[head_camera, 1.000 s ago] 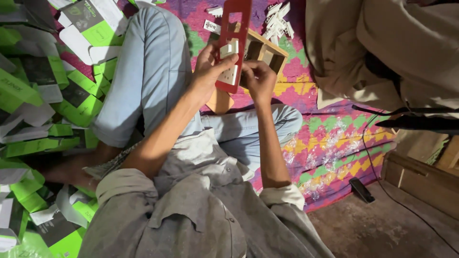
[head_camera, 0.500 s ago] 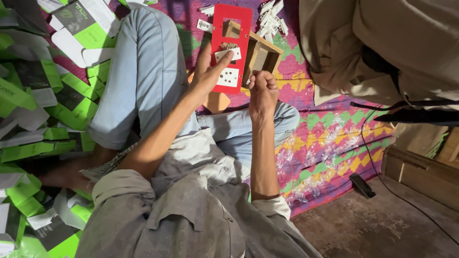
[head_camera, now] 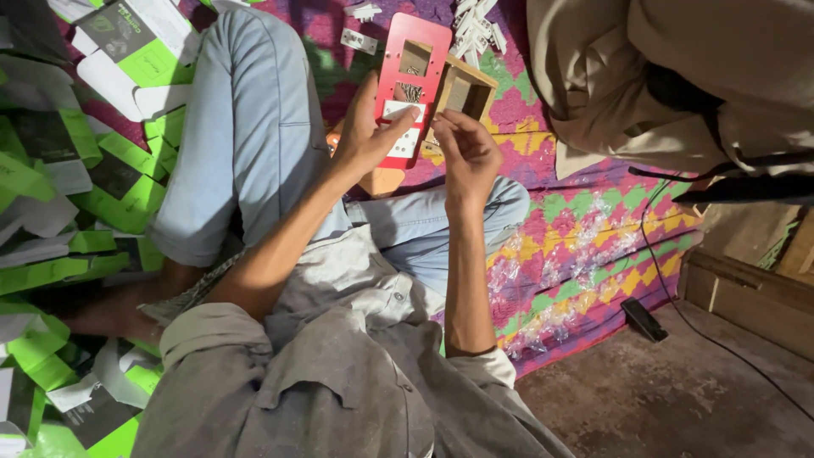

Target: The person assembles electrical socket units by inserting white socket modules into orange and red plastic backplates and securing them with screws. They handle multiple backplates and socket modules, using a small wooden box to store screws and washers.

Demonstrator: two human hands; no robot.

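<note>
The red slotted plate is gripped at its lower edge by the left hand, while the right hand is pinched shut just beside it, on what cannot be told. The plate is held above a small wooden box on the patterned mat. The white insert pressed under the thumb could be dislodged if that hold is loosened.

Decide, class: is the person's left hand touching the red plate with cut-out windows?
Touching. The head view shows the left hand against the red plate, its thumb pressed across the plate's white insert, with no gap visible between them.
</note>
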